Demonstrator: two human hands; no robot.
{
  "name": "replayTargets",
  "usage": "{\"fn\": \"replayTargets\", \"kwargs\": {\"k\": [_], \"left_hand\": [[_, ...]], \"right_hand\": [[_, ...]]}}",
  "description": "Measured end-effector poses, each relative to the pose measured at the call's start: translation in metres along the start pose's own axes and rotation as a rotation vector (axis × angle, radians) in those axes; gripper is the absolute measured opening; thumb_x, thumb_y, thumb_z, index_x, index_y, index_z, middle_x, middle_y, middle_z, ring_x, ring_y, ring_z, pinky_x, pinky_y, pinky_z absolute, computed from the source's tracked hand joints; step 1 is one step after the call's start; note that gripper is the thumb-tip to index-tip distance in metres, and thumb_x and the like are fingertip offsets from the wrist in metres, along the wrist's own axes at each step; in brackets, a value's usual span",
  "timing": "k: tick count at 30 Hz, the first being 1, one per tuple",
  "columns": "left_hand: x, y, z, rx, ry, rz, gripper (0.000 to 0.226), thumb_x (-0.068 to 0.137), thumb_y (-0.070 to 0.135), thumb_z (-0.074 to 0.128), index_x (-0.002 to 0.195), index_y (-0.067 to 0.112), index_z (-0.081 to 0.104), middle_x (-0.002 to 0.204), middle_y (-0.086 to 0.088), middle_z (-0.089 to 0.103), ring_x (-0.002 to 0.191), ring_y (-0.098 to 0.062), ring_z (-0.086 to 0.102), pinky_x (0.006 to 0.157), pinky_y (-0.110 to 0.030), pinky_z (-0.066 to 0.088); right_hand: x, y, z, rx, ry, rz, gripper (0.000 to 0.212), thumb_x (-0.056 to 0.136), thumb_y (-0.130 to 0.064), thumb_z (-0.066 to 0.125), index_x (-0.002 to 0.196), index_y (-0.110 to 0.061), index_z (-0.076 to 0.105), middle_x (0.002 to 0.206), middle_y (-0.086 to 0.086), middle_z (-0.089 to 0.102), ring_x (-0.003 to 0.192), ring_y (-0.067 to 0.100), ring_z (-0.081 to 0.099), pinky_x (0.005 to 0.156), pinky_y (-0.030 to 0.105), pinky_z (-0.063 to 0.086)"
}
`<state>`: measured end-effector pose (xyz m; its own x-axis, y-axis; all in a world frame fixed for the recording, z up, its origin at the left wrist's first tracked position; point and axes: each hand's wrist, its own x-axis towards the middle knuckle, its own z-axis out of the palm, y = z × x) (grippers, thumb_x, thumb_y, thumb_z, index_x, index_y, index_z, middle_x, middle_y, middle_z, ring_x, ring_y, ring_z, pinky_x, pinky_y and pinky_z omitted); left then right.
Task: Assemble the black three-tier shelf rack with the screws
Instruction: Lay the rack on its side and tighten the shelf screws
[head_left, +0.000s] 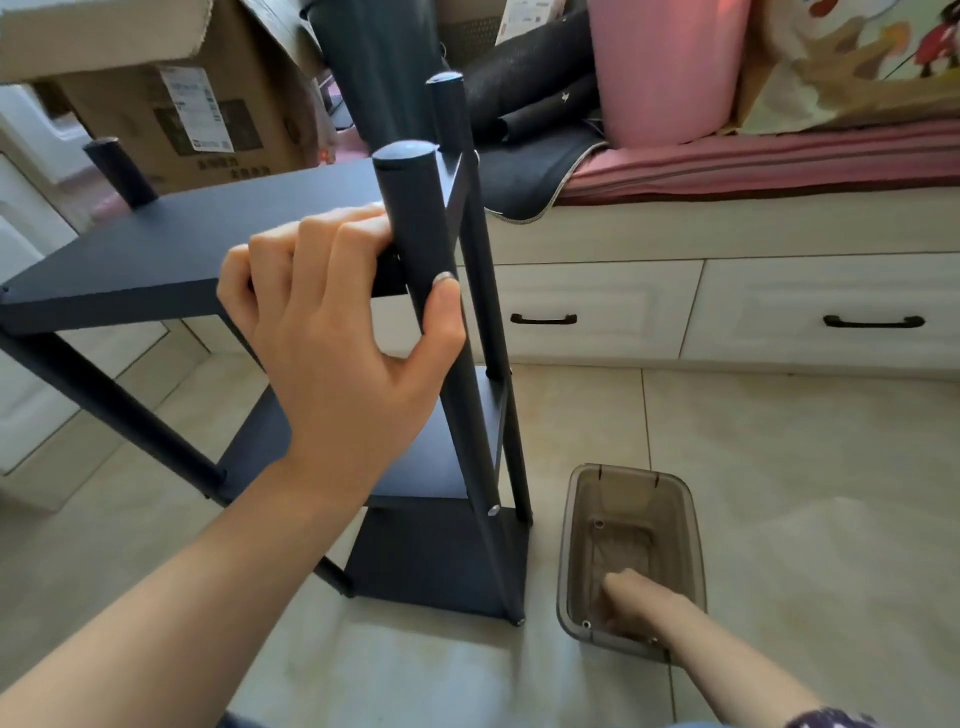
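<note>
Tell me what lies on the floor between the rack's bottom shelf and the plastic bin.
Nothing: in the head view, only bare floor tile separates the bottom shelf from the plastic bin.

The left hand grips the black rack's post; the right hand reaches into a bin.
</note>
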<state>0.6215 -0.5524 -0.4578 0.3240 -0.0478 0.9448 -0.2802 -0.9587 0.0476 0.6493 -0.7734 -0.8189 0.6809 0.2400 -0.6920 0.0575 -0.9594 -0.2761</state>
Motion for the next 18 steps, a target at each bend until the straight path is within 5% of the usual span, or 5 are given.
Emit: {"fn": "replayTargets", "kwargs": {"k": [5, 10, 18], "left_hand": [[0.000, 0.002, -0.002, -0.013, -0.014, 0.001, 0.037, 0.098, 0.039, 0.046, 0.094, 0.006, 0.062, 0.096, -0.007, 0.064, 0.095, -0.035, 0.056, 0.093, -0.039, 0.031], [0.002, 0.004, -0.006, -0.008, -0.048, -0.019, 0.034, 0.096, 0.038, 0.048, 0.095, 0.007, 0.062, 0.095, -0.005, 0.063, 0.096, -0.034, 0.056, 0.094, -0.036, 0.027], [0.003, 0.007, -0.008, -0.023, -0.060, -0.036, 0.031, 0.094, 0.037, 0.050, 0.092, 0.008, 0.061, 0.093, 0.000, 0.059, 0.095, -0.033, 0.055, 0.093, -0.036, 0.027]], "right_hand": [[0.015, -0.012, 0.008, -0.020, 0.007, -0.048, 0.039, 0.092, -0.033, 0.064, 0.122, -0.011, 0.053, 0.127, 0.012, 0.057, 0.113, 0.028, 0.058, 0.094, 0.038, 0.050], [0.024, -0.017, 0.020, -0.102, 0.059, -0.039, 0.030, 0.098, -0.018, 0.048, 0.127, -0.011, 0.049, 0.133, 0.014, 0.054, 0.120, 0.032, 0.055, 0.096, 0.039, 0.046], [0.028, -0.019, 0.024, -0.157, 0.109, -0.060, 0.033, 0.095, -0.008, 0.048, 0.128, -0.007, 0.050, 0.132, 0.017, 0.053, 0.120, 0.034, 0.055, 0.097, 0.041, 0.047]]}}
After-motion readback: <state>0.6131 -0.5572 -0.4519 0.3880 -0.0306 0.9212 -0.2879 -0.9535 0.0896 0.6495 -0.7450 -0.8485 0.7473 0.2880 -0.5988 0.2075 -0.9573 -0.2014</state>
